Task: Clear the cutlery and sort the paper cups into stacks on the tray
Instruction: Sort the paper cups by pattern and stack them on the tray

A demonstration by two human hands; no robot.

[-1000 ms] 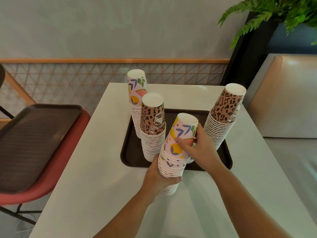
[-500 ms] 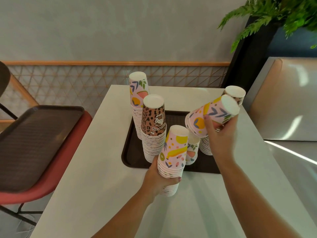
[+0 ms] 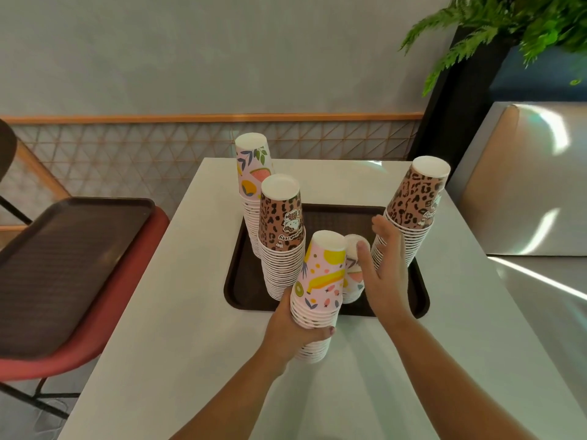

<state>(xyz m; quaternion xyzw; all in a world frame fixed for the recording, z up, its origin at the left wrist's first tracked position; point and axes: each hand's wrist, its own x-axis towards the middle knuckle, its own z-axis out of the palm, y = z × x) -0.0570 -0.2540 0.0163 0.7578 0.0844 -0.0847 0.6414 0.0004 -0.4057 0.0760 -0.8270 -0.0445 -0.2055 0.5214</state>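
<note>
Five upturned cup stacks: two leopard-print stacks (image 3: pixel 281 236) and two floral stacks (image 3: pixel 252 182) stand on the dark tray (image 3: pixel 416 290). The left hand (image 3: pixel 293 325) grips a fifth, fruit-print stack (image 3: pixel 319 287) on the white surface (image 3: pixel 178 312). The right hand (image 3: pixel 386 274) is released, fingers straight, beside the short floral one.

Dark brown tray (image 3: pixel 327 214) on a white table (image 3: pixel 178 312). Two leopard-print cup stacks (image 3: pixel 281 223) (image 3: pixel 413 204) in brown and black; pink stacks with fruit and leaves (image 3: pixel 252 168), one showing a yellow banana (image 3: pixel 320 277). Another brown tray (image 3: pixel 63 258) lies on a red chair (image 3: pixel 79 350).
</note>
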